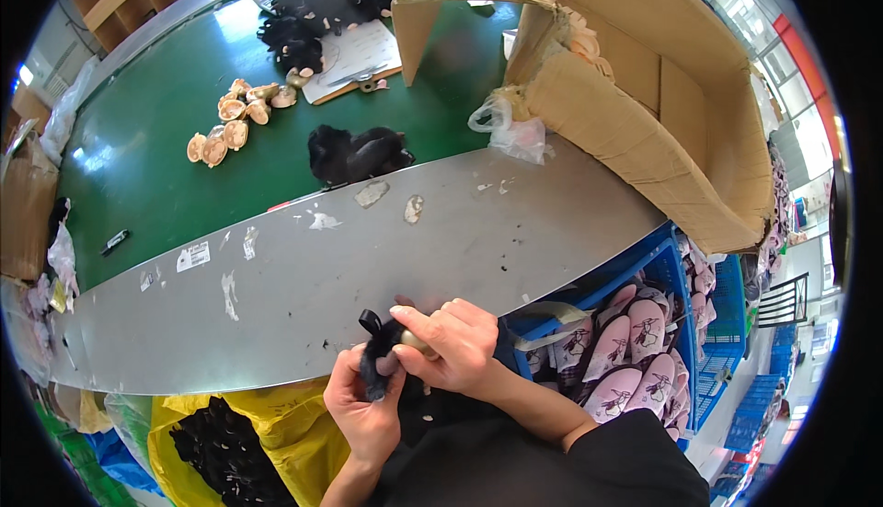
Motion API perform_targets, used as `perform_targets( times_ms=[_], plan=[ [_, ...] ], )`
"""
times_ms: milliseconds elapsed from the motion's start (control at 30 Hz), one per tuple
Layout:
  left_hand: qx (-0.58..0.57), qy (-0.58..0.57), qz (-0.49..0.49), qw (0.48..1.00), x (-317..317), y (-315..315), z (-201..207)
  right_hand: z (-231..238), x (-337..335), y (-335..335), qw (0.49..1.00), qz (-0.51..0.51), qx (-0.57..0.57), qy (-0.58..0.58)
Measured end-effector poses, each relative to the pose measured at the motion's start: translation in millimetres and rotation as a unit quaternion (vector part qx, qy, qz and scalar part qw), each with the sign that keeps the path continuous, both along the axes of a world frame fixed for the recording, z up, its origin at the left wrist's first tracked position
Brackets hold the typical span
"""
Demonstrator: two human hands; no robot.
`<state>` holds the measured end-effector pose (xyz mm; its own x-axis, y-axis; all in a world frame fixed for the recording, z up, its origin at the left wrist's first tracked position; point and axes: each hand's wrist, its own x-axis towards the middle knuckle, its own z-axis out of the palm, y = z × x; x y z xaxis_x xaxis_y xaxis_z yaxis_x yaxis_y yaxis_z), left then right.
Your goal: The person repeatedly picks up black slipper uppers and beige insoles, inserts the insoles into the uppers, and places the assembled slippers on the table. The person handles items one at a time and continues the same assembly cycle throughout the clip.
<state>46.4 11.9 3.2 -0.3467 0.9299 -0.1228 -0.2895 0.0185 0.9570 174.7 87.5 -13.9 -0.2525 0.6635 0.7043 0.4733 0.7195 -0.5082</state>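
Observation:
Over the table's near edge, both of my hands are closed on small pieces. My left hand [365,408] pinches a black fuzzy piece [375,369] with a ribbon loop standing up from it. My right hand [449,346] grips a smooth gold-beige rounded piece [419,341], pressed against the black one; its fingers partly hide it. Beyond them, a black fuzzy piece [357,153] lies on the green mat. Further left lie several peach and gold shell-like pieces [235,109], some showing their hollow side. A heap of black fuzzy pieces [326,10] is at the back.
The metal table edge [303,305] runs before me. A cardboard box [644,111] lies at the right, beside a clear plastic bag [520,134]. Below it, a blue crate [681,300] holds pink slippers. A yellow bag [285,424] of black pieces stands below left. A clipboard [363,51] lies far back.

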Motion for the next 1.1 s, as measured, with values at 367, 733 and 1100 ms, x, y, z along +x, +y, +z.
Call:
perform_targets(
  times_ms=[367, 733, 1100],
  plan=[
    [-0.028, -0.066, -0.132, 0.989, -16.9, 8.5, 5.1, 9.6, 40.5, -12.5, 0.861, 0.195, -0.44, 0.165],
    [-0.032, -0.063, -0.183, 0.981, -19.3, 1.9, 12.6, -26.2, 46.9, -18.0, 0.479, 0.357, -0.713, 0.368],
    [0.061, 0.018, -0.191, 0.98, -18.8, 4.6, 8.2, 34.8, 42.4, -24.4, 0.87, 0.287, -0.363, 0.17]
  ],
)
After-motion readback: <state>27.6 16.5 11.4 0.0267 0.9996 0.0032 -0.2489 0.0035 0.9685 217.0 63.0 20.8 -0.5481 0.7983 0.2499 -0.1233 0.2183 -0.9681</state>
